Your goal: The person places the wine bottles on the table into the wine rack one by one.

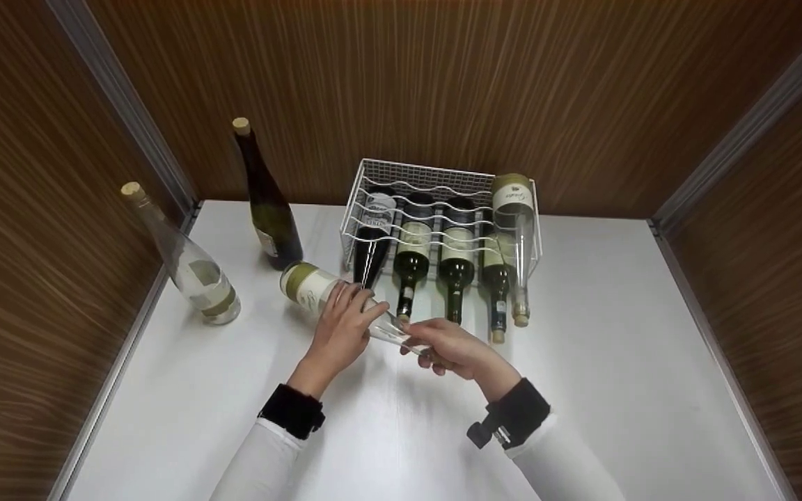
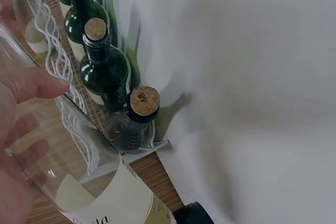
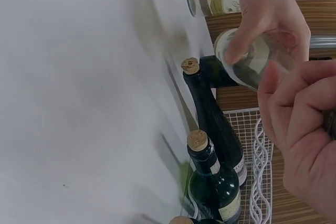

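Head view: left hand [image 1: 342, 323] is curling round a clear wine bottle [image 1: 313, 289], right hand [image 1: 455, 348] is gripping its neck! It's slanting over the desk [image 1: 624, 334], before the white wire rack [image 1: 436, 174].

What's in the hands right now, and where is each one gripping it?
A clear bottle: the left hand grips its body, the right hand its neck.

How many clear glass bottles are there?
3: the standing bottle at far left; the held bottle in the left hand and right hand; the lying bottle at the rack's right end.
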A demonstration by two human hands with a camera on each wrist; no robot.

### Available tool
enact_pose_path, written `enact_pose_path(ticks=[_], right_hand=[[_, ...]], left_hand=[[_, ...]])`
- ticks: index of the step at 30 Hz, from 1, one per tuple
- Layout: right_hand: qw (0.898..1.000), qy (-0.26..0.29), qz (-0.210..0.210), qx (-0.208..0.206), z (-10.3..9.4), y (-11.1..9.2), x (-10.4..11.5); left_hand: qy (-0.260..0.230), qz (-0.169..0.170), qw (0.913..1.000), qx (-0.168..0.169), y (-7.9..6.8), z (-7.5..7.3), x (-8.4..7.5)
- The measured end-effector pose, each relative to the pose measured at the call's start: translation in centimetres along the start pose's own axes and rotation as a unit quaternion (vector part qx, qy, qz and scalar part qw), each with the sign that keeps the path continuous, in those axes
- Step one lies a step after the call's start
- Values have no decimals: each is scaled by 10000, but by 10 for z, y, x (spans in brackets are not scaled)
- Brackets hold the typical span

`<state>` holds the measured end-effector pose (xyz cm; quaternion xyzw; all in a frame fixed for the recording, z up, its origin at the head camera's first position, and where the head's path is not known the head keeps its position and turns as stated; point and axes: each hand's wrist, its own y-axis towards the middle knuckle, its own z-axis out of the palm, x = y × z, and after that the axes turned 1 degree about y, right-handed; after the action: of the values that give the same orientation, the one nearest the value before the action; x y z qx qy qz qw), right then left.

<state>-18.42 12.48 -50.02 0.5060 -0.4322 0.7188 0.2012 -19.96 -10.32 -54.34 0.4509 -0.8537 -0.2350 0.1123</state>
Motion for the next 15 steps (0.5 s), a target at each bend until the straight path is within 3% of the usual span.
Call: enact_pose_path(ticks=[8, 15], right_hand=[[9908, -1259, -471, -127, 7, -1, -9], [9904, -1123, -727, -346, 11, -4, -21]], left_hand=[[-50, 54, 10000, 4, 2, -4, -5], [-138, 243, 9996, -54, 3, -7, -5]])
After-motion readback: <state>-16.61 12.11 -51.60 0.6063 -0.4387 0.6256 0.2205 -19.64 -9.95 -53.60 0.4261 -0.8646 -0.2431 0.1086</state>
